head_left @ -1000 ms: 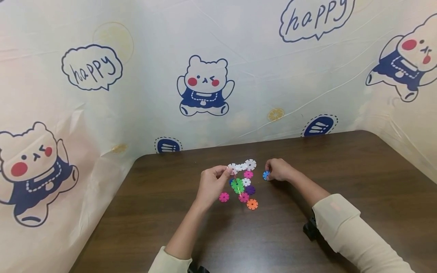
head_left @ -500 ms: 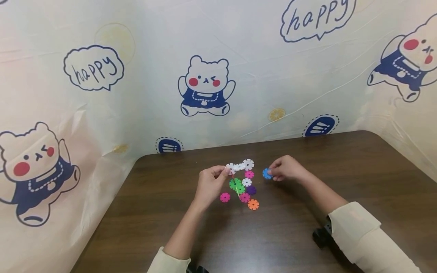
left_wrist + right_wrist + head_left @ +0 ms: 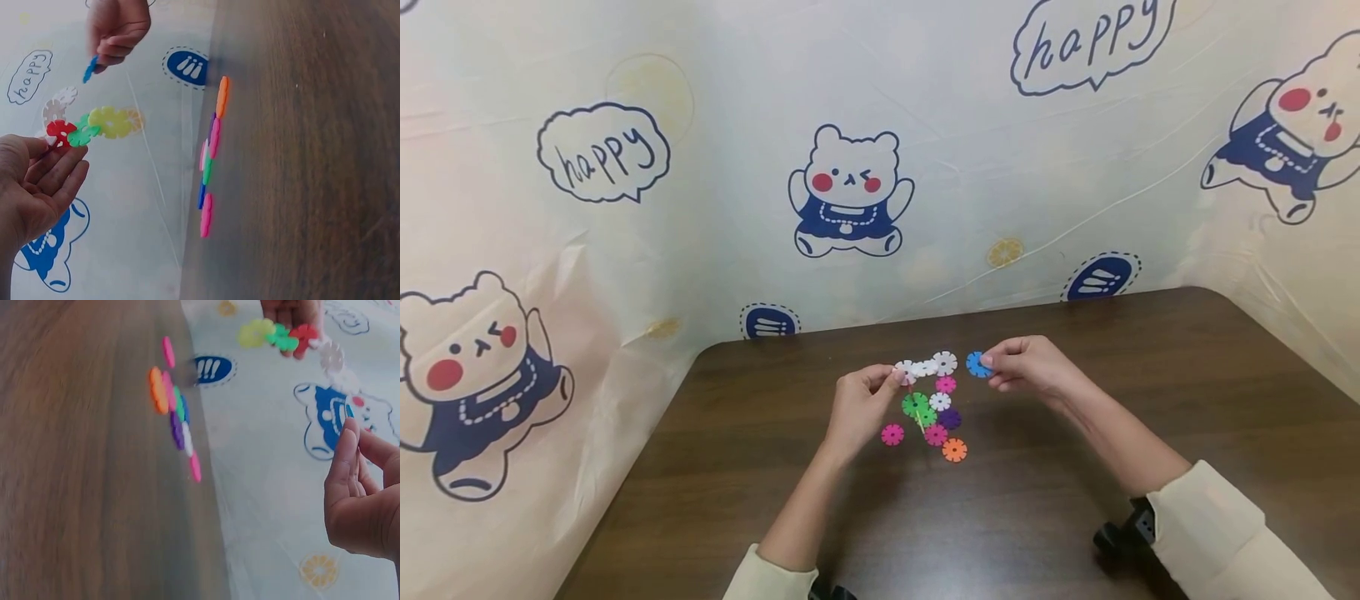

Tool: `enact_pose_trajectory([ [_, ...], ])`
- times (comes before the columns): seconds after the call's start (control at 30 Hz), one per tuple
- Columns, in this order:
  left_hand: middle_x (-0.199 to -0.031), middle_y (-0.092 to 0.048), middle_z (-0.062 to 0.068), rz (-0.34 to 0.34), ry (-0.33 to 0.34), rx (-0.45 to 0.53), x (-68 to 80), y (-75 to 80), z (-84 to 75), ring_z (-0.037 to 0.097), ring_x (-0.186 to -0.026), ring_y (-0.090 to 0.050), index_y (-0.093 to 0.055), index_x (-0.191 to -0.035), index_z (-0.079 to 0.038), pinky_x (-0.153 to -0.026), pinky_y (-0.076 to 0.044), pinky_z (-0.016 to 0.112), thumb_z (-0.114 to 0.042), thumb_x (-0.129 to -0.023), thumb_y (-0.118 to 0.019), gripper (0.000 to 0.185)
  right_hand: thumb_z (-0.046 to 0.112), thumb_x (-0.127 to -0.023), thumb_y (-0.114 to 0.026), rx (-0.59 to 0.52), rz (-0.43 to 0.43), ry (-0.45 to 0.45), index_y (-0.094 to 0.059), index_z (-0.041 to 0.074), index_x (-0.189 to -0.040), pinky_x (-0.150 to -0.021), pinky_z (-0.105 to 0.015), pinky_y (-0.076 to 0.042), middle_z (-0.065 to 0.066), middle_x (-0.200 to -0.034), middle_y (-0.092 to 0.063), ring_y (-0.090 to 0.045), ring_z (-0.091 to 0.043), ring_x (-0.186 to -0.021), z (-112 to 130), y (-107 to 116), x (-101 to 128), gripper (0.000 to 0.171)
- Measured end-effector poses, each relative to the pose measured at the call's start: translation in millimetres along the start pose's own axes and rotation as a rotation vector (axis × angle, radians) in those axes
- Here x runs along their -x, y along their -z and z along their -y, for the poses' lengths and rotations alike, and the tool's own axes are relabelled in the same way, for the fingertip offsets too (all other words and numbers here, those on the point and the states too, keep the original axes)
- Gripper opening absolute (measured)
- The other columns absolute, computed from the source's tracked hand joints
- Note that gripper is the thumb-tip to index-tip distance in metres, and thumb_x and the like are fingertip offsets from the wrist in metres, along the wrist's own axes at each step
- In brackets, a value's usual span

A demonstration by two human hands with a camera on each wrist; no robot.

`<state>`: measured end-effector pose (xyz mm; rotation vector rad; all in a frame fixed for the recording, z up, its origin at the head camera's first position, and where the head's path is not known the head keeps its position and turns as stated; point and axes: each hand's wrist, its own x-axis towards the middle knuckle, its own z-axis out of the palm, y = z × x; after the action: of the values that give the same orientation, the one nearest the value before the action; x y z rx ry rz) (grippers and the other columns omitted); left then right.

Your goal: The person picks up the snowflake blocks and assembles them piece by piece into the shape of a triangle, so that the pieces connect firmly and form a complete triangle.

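My left hand (image 3: 861, 412) pinches one end of a chain of joined snowflake discs (image 3: 925, 367) and holds it up over the table. In the left wrist view the chain shows white discs (image 3: 55, 111), a red disc (image 3: 60, 133), a green disc (image 3: 83, 130) and yellow ones (image 3: 112, 122). Between thumb and fingers, my right hand (image 3: 1033, 368) pinches a blue snowflake disc (image 3: 977, 364). That disc is raised, a short gap to the right of the chain's white end. The right wrist view shows only a sliver of the blue disc (image 3: 349, 411) above the fingertips.
Loose snowflake discs lie on the brown table (image 3: 1000, 500) below the hands: an orange disc (image 3: 955, 451), a purple disc (image 3: 951, 418), a white disc (image 3: 940, 402) and several pink ones, one pink disc (image 3: 892, 435) apart at left. A printed curtain (image 3: 962, 167) hangs behind the table.
My right hand has lifted the blue disc off the table and brought it up and slightly left, closer to the white discs. The left hand has barely moved.
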<state>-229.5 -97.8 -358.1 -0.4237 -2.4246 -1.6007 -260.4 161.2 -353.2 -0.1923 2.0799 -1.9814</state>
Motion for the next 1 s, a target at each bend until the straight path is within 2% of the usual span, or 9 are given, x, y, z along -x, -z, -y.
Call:
enact_pose_trajectory([
  [0.23, -0.085, -0.071, 0.016, 0.011, -0.015, -0.002, 0.5, -2.4, 0.7, 0.025, -0.072, -0.062, -0.072, -0.089, -0.001, -0.063, -0.048, 0.025, -0.012, -0.091, -0.063, 0.015, 0.009, -0.090, -0.064, -0.117, -0.008, -0.001, -0.068, 0.000, -0.088, -0.064, -0.023, -0.054, -0.004, -0.072, -0.068, -0.065, -0.010, -0.061, 10.6, -10.6, 8.7, 0.010],
  [0.4, -0.085, -0.070, 0.018, 0.011, -0.018, 0.002, 0.9, -3.2, 0.5, 0.035, -0.074, -0.061, -0.072, -0.089, 0.000, -0.061, -0.046, 0.023, -0.010, -0.091, -0.063, 0.014, 0.008, -0.090, -0.063, -0.121, -0.025, -0.015, -0.067, 0.000, -0.089, -0.064, -0.024, -0.054, -0.004, -0.071, -0.067, -0.064, -0.011, -0.060, 12.7, -14.0, 9.1, 0.009],
  [0.53, -0.084, -0.071, 0.014, 0.002, -0.016, -0.017, 0.9, -3.5, 0.5, 0.028, -0.071, -0.061, -0.072, -0.089, -0.001, -0.059, -0.045, 0.022, -0.011, -0.091, -0.063, 0.013, 0.007, -0.091, -0.062, -0.116, -0.028, -0.020, -0.066, -0.002, -0.091, -0.062, -0.023, -0.054, -0.004, -0.070, -0.067, -0.064, -0.011, -0.060, 12.5, -15.3, 8.2, 0.010],
  [0.73, -0.075, -0.068, 0.011, -0.004, -0.044, -0.051, 1.7, -4.0, 1.5, 0.013, -0.058, -0.049, -0.072, -0.089, -0.002, -0.049, -0.037, 0.020, -0.012, -0.091, -0.064, 0.013, 0.007, -0.091, -0.061, -0.073, -0.024, -0.022, -0.062, -0.009, -0.096, -0.062, -0.024, -0.054, -0.005, -0.071, -0.067, -0.064, -0.011, -0.060, 10.4, -18.6, 5.8, 0.017],
  [0.87, -0.070, -0.067, 0.008, -0.018, -0.076, -0.086, 2.7, -4.5, 2.6, 0.010, -0.053, -0.047, -0.073, -0.089, -0.001, -0.046, -0.038, 0.020, -0.012, -0.089, -0.065, 0.013, 0.006, -0.091, -0.060, -0.063, -0.021, -0.029, -0.060, -0.012, -0.097, -0.062, -0.024, -0.054, -0.005, -0.070, -0.066, -0.063, -0.010, -0.059, 7.7, -22.4, 4.9, 0.019],
  [1.0, -0.071, -0.069, 0.008, -0.025, -0.118, -0.100, 2.6, -5.5, 2.3, 0.012, -0.051, -0.052, -0.073, -0.089, 0.000, -0.044, -0.040, 0.020, -0.011, -0.089, -0.066, 0.013, 0.003, -0.091, -0.058, -0.124, -0.022, -0.056, -0.061, -0.009, -0.093, -0.062, -0.023, -0.054, -0.005, -0.069, -0.065, -0.062, -0.009, -0.058, 2.6, -25.1, 3.0, 0.013],
])
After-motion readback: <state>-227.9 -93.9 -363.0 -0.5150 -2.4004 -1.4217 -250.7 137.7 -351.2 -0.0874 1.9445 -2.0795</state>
